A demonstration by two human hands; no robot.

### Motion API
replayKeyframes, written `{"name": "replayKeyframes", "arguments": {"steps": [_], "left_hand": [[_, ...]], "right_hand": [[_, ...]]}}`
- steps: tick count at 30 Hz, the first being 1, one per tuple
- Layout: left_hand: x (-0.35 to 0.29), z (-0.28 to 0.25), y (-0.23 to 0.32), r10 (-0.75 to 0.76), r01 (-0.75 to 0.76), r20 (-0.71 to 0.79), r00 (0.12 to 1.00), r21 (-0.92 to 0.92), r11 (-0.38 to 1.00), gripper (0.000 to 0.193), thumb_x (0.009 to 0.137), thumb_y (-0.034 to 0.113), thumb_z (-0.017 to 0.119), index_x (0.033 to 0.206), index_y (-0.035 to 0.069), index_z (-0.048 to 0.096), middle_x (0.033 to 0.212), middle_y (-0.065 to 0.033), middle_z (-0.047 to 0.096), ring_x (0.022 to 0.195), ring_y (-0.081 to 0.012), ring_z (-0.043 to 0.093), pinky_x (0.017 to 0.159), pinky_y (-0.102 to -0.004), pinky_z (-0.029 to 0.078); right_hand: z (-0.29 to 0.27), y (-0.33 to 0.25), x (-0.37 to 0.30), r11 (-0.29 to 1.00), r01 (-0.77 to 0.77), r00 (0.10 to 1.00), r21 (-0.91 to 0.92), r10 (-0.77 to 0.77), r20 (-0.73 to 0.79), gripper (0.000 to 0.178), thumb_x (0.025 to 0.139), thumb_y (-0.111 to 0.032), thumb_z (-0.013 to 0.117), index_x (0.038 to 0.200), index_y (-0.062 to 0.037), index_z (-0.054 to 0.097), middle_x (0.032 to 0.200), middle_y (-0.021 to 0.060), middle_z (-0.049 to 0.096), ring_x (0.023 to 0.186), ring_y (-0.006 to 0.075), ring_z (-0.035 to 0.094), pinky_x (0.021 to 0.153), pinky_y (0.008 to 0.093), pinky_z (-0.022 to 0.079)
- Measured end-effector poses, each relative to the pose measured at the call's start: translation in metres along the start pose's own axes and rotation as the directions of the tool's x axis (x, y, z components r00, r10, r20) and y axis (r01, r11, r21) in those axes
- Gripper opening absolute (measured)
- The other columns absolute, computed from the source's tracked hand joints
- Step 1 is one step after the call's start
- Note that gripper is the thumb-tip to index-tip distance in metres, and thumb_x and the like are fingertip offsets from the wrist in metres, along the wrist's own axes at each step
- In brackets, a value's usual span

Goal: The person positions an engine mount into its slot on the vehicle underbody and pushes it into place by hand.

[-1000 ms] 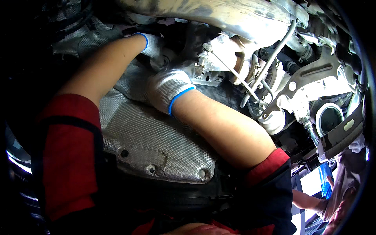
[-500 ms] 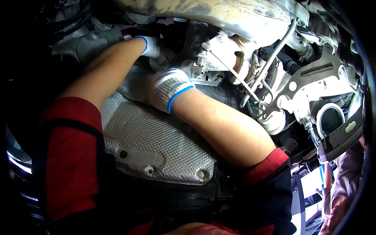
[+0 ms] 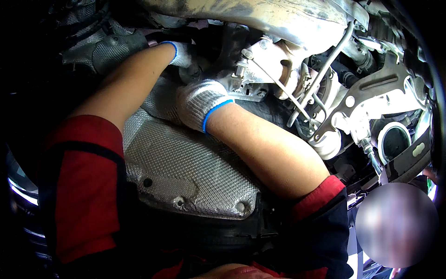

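Both my hands wear white knit gloves with blue cuffs and reach in among metal parts of a vehicle. My left hand (image 3: 185,55) is deep in the gap, close to a round grey part (image 3: 190,73); its fingers are hidden. Below and to its right, my right hand (image 3: 200,101) shows its bent back, while the fingers are turned away out of sight. What either hand holds, if anything, does not show. Under my right hand lies a dimpled silver heat shield (image 3: 195,160). Beside its knuckles is a metal bracket with a bolt (image 3: 240,69).
A large tan metal housing (image 3: 260,16) spans the top. To the right stand a thin metal tube (image 3: 320,76), a slotted bracket (image 3: 378,81) and a round pipe opening (image 3: 395,143). A textured shield (image 3: 118,50) sits left. A person, blurred (image 3: 397,225), is at the lower right.
My hands keep nearly the same places; the whole view has shifted slightly. At the lower right, the other person has come further into view.
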State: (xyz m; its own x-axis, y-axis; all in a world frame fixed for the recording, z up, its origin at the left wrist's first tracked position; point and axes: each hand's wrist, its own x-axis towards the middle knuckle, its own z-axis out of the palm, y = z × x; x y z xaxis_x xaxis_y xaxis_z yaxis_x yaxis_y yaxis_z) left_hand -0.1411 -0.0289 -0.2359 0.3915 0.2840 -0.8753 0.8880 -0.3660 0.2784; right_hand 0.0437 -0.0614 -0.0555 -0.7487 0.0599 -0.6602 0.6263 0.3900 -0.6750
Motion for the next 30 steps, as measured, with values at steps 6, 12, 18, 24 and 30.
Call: {"name": "replayKeyframes", "arguments": {"steps": [6, 12, 18, 24, 30], "left_hand": [[0.000, 0.008, -0.008, 0.058, -0.059, -0.023, 0.998, -0.025, 0.998, 0.042, 0.082, 0.035, 0.069, 0.102, -0.001, 0.076, 0.103, -0.0238, 0.074, 0.089, -0.0351, 0.071, 0.081, -0.0435, 0.055], [-0.002, -0.001, 0.001, 0.069, -0.069, -0.032, 0.997, 0.012, 0.998, 0.040, 0.084, 0.033, 0.066, 0.106, 0.001, 0.075, 0.107, -0.0228, 0.073, 0.093, -0.0346, 0.071, 0.083, -0.0428, 0.055], [-0.002, -0.003, 0.006, 0.016, -0.015, 0.048, 0.999, -0.008, 1.000, 0.037, 0.088, 0.025, 0.062, 0.114, 0.002, 0.072, 0.114, -0.0216, 0.072, 0.101, -0.0353, 0.068, 0.088, -0.0427, 0.053], [0.012, 0.056, -0.063, 0.131, -0.180, 0.137, 0.982, 0.455, 0.872, 0.033, 0.094, 0.016, 0.053, 0.120, 0.003, 0.069, 0.123, -0.0205, 0.069, 0.110, -0.0347, 0.065, 0.096, -0.0414, 0.051], [0.021, 0.032, -0.031, 0.261, -0.263, 0.066, 0.963, 0.446, 0.855, 0.031, 0.095, 0.012, 0.050, 0.116, 0.003, 0.071, 0.120, -0.0198, 0.070, 0.104, -0.0323, 0.068, 0.091, -0.0402, 0.054]], "right_hand": [[0.000, -0.002, 0.000, 1.000, 0.026, 1.000, -0.008, -0.026, -0.013, 0.033, 0.096, -0.023, 0.056, 0.118, -0.0082, 0.075, 0.124, 0.0164, 0.071, 0.114, 0.0332, 0.070, 0.091, 0.0457, 0.056], [0.003, 0.002, 0.002, 1.000, 0.002, 1.000, -0.004, -0.002, -0.007, 0.033, 0.096, -0.023, 0.056, 0.118, -0.0078, 0.075, 0.125, 0.0167, 0.071, 0.115, 0.0337, 0.069, 0.090, 0.0457, 0.057], [0.013, 0.013, 0.014, 1.000, 0.018, 0.999, 0.007, -0.018, -0.033, 0.032, 0.095, -0.022, 0.057, 0.116, -0.0072, 0.076, 0.120, 0.0161, 0.072, 0.110, 0.0329, 0.071, 0.086, 0.0451, 0.058], [0.004, -0.014, 0.065, 0.926, 0.042, 0.998, -0.376, -0.017, 0.068, 0.033, 0.094, -0.018, 0.057, 0.119, -0.0089, 0.075, 0.127, 0.0156, 0.070, 0.115, 0.0302, 0.068, 0.089, 0.0429, 0.056], [0.047, 0.014, 0.095, 0.908, -0.218, 0.961, -0.358, 0.136, -0.241, 0.038, 0.095, -0.020, 0.056, 0.126, -0.0050, 0.071, 0.133, 0.0263, 0.064, 0.121, 0.0406, 0.063, 0.095, 0.0517, 0.052]]}}
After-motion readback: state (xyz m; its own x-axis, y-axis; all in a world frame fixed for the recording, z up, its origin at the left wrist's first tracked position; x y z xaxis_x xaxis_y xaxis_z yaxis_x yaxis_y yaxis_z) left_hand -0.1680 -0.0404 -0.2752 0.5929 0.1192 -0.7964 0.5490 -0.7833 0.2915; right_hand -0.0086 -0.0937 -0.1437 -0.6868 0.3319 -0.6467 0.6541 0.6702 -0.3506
